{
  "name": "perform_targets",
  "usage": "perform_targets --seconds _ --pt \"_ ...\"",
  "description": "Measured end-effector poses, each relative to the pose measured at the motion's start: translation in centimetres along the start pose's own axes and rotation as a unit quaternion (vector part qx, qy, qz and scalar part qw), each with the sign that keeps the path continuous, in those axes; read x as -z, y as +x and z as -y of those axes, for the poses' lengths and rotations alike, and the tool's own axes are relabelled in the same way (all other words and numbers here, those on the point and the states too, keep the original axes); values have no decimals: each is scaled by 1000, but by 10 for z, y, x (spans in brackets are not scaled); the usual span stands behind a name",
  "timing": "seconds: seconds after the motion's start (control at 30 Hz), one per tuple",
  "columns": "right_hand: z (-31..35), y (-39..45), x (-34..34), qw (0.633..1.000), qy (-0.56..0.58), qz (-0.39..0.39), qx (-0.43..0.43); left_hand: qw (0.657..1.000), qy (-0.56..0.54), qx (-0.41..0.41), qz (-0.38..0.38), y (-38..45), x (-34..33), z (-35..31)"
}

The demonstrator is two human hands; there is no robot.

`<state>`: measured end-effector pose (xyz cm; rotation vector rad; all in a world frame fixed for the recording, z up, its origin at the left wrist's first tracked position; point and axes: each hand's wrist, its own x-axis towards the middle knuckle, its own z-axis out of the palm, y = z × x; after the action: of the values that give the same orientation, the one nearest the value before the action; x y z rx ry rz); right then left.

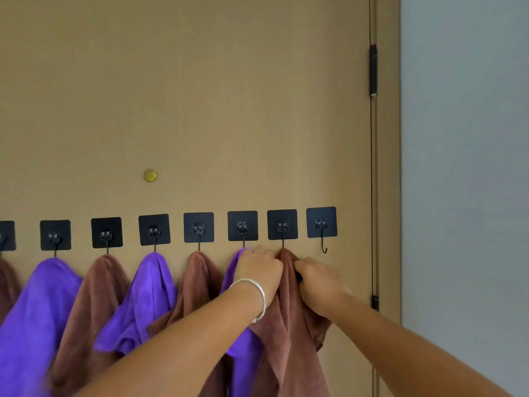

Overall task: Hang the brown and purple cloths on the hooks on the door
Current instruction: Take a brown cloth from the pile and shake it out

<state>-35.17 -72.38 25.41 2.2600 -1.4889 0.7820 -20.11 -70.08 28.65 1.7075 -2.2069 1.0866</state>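
Observation:
A row of black square hooks runs across the tan door (200, 110). Brown and purple cloths hang alternately from them. The rightmost brown cloth (289, 333) hangs at the second hook from the right (282, 224). My left hand (259, 270), with a silver bracelet on the wrist, grips its top on the left side. My right hand (317, 279) grips it on the right side. A purple cloth (243, 348) hangs just left, partly behind my left arm. The last hook at the right (322, 224) is bare.
A gold peephole (150, 175) sits above the hooks. The door's hinge (373, 70) and frame stand at the right, with a grey wall (463, 167) beyond. More cloths fill the hooks to the left.

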Motion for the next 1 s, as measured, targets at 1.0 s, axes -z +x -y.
perform_targets --seconds 1.0 --pt "-28 -71 57 963 -185 65 -183 948 -196 -181 -171 12 17 -6"
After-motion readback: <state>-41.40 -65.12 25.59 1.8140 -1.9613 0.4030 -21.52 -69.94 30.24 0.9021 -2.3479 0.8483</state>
